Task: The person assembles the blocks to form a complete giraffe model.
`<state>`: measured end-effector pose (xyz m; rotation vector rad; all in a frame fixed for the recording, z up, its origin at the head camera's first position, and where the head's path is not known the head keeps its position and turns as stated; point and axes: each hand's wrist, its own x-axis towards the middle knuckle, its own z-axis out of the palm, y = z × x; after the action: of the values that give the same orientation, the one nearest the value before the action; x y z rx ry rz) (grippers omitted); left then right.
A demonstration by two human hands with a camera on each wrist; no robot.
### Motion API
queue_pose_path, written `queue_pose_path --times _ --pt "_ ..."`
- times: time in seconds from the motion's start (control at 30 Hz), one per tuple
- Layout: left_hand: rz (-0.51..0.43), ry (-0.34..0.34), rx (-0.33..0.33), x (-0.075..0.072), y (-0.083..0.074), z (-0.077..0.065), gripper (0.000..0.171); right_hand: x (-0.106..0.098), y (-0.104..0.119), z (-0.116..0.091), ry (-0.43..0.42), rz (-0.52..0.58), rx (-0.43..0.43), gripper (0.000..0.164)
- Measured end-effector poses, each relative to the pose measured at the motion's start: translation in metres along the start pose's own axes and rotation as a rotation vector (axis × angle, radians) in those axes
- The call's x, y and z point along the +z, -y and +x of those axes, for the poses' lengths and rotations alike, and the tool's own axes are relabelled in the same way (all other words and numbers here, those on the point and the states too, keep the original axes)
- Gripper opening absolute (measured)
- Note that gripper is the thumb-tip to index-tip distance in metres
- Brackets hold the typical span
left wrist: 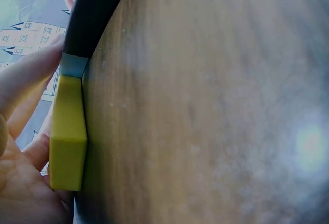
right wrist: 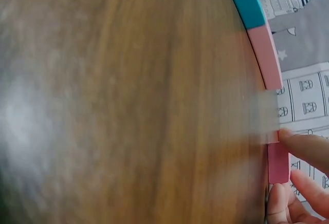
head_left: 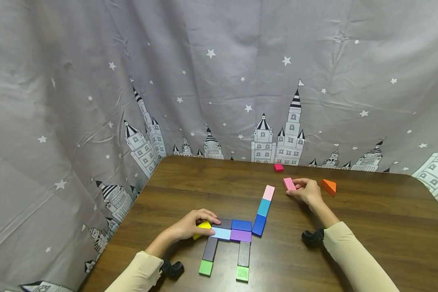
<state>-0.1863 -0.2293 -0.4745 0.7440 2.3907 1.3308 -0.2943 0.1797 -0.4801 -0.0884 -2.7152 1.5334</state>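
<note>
My left hand (head_left: 190,225) lies around a yellow block (left wrist: 68,131) at the left end of flat-laid blocks. Its thumb reaches the light blue block (head_left: 221,233), and fingertips overlap the dark grey block (head_left: 224,223). A finger sits against the yellow block's side in the left wrist view. My right hand (head_left: 308,192) pinches a pink block (head_left: 289,184) between thumb and fingers, close over the table and right of a pale pink block (head_left: 268,192). That pale pink block tops a slanted line with a teal block (head_left: 264,207) and a blue block (head_left: 259,225).
An orange triangular block (head_left: 329,187) lies right of my right hand. Near the table's back edge is a red block (head_left: 279,167). Beside the light blue block is a purple block (head_left: 241,235). Two dark strips end in green blocks (head_left: 206,267). A grey curtain (head_left: 233,81) hangs behind.
</note>
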Motion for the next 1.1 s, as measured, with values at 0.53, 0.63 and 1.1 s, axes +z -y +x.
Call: queue_pose_path --times 0.53,0.63,1.1 --pt "0.007 -0.007 0.019 0.001 0.003 0.0 0.03 0.001 -0.002 0.005 0.046 0.016 -0.037 0.074" --pt "0.007 -0.007 0.02 0.0 0.003 0.0 0.03 -0.002 -0.004 0.009 0.118 0.058 -0.078 0.078" --pt "0.018 -0.001 0.019 0.0 0.002 0.001 0.03 -0.011 -0.005 0.014 0.267 0.131 -0.174 0.064"
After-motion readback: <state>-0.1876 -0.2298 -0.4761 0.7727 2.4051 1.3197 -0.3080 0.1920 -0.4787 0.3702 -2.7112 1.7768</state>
